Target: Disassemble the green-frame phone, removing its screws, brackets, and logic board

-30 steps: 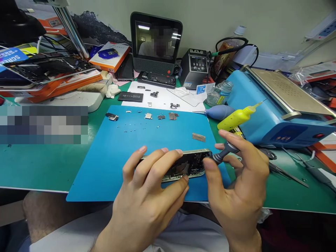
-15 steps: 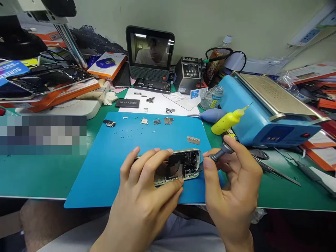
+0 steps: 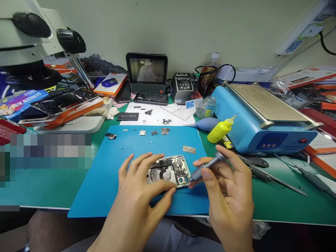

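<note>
My left hand (image 3: pixel 141 187) grips an opened smartphone housing (image 3: pixel 162 173), fingers over its far edge and thumb on its near edge. The housing lies on a blue mat (image 3: pixel 91 196), inner side up, with circuitry and two round camera openings at its right end. In my right hand (image 3: pixel 228 192) is a grey screwdriver (image 3: pixel 207 167), forefinger on its cap. Its tip points down at the housing's near right corner; whether it touches is too small to tell. Beyond my hands lie a metal plate (image 3: pixel 189 149), small shields (image 3: pixel 165 131), a camera-like part (image 3: pixel 110 136) and tiny screws.
On white paper rests a black battery (image 3: pixel 127 116) with small parts. Right stand a yellow bottle (image 3: pixel 221 130), a blue air blower (image 3: pixel 207 124), a glass jar (image 3: pixel 206 106) and a blue heating machine (image 3: pixel 236 115). Tweezers (image 3: pixel 278 178) lie at right. A microscope (image 3: pixel 28 45) overhangs the left.
The housing has tipped from a slant to nearly flat, showing more of its inside. The screwdriver has moved left and down to its right corner. The camera view has tilted up.
</note>
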Tool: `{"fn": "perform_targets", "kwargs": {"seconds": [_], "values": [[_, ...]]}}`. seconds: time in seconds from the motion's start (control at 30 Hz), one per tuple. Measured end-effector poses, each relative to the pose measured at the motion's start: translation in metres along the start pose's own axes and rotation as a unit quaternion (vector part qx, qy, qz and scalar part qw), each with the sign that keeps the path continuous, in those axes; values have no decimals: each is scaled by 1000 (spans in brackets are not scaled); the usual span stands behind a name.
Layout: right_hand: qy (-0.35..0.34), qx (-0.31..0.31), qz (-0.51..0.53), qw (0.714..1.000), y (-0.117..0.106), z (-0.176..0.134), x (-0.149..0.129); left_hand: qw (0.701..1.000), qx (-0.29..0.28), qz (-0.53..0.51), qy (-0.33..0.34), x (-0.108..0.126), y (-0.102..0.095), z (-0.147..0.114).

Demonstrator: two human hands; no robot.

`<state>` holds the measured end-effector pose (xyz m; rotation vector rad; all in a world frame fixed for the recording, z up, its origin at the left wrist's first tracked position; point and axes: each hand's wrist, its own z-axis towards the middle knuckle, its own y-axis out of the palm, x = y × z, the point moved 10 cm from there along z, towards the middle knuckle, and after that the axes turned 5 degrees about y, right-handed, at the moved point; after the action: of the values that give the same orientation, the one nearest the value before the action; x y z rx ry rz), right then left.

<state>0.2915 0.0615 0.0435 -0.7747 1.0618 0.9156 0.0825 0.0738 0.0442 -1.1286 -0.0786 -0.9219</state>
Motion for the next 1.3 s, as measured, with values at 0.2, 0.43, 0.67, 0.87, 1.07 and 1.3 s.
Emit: {"fn": "perform_targets", "kwargs": {"seconds": [0.2, 0.43, 0.67, 0.87, 1.07, 1.3], "values": [[-11, -9, 33, 999, 1, -1, 2, 998, 43, 35, 25, 13, -5, 6], [-20, 14, 28, 999, -5, -2, 5, 998, 55, -9, 22, 22, 2, 11], [33, 43, 60, 997, -16, 5, 14, 998, 40, 40, 21, -5, -26, 25], [41, 51, 77, 995, -18, 8, 15, 998, -10, 59, -1, -42, -45, 49], [42, 42, 81, 995, -16, 9, 14, 991, -69, 109, 24, -56, -35, 77], [49, 32, 80, 995, -17, 7, 17, 966, -124, 200, 103, -46, -2, 112]]}}
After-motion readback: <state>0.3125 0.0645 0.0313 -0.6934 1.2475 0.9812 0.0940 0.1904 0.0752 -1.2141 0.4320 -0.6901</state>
